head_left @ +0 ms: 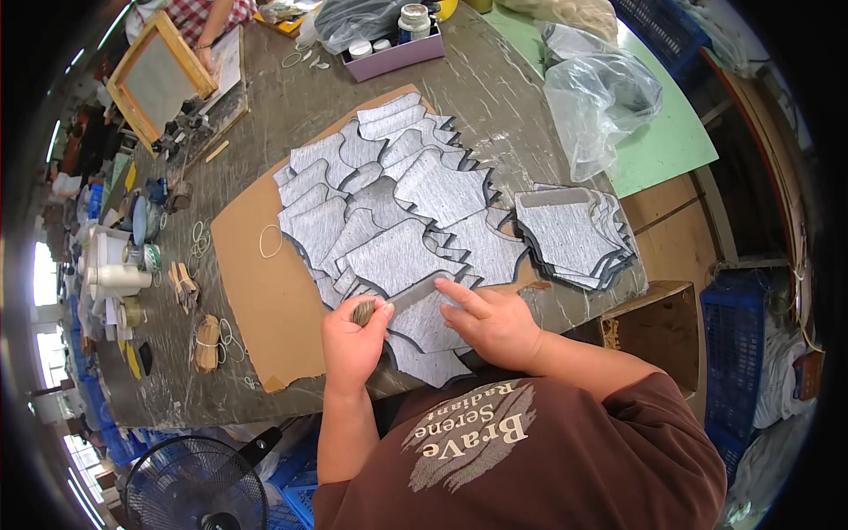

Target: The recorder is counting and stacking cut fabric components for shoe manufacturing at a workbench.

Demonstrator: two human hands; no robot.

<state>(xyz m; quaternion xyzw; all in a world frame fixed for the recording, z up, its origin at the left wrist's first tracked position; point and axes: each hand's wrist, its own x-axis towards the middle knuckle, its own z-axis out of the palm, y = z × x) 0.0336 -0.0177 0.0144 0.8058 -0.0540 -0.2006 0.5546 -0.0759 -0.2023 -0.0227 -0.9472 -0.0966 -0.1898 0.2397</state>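
Grey, dark-edged cut pieces (446, 187) of sheet material, with curved and notched outlines, overlap in rows on brown cardboard (256, 309). In front of me lies another grey piece (422, 325), with a darker band along its far edge. My left hand (352, 340) is closed at the left end of that band, around a small olive-brown, streaked thing (363, 312) whose kind I cannot make out. My right hand (495, 325) rests on the piece's right side, fingers stretched out, the index fingertip touching the band. Its palm is empty as far as it shows.
To the right sits a separate stack (570, 234) of similar pieces, near a clear plastic bag (601, 97). A purple tray (397, 57) holds jars at the far side. Another person's hand (206, 60) is beside a wooden-framed screen (163, 79). A fan (194, 486) stands lower left.
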